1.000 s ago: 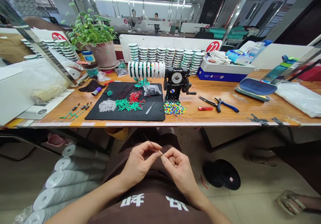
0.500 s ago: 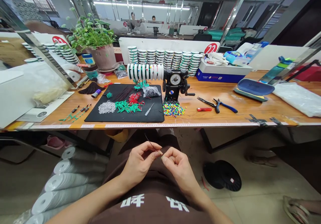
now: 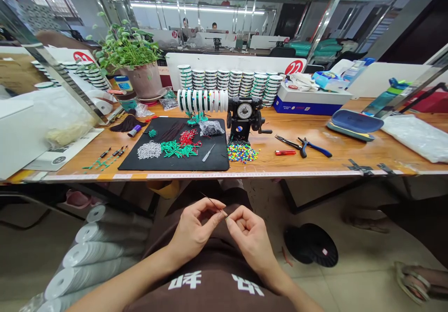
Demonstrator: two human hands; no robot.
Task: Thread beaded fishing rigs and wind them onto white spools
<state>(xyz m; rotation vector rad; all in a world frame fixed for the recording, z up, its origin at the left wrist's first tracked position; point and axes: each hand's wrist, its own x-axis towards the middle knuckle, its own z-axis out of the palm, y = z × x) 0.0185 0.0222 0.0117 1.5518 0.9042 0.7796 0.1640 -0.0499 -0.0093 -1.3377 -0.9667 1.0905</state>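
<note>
Above my lap, my left hand (image 3: pixel 195 228) pinches a thin dark strand (image 3: pixel 207 197) between thumb and forefinger. One loose end sticks up to the left, over the back of the fingers. My right hand (image 3: pixel 251 235) is closed in a pinch right beside the left fingertips, where the strand runs into its thumb and finger. Whatever tiny piece may sit between the two pinches is too small to make out. Both hands are in front of the table edge, over the brown apron (image 3: pixel 210 274).
On the table, a black mat (image 3: pixel 154 162) bears green sleeves (image 3: pixel 178 149), red pieces (image 3: pixel 189 137), silver pieces (image 3: pixel 150 150) and a pointed tool (image 3: pixel 208 153). A black crank winder (image 3: pixel 241 121) holds white spools (image 3: pixel 203 100). Coloured beads (image 3: pixel 242 153), a red lighter-like item (image 3: pixel 285 153) and pliers (image 3: pixel 313 149) lie rightward.
The strand's loose end has tipped lower and to the left. My right fingertips have shifted very slightly rightward; both hands keep their pinch.
</note>
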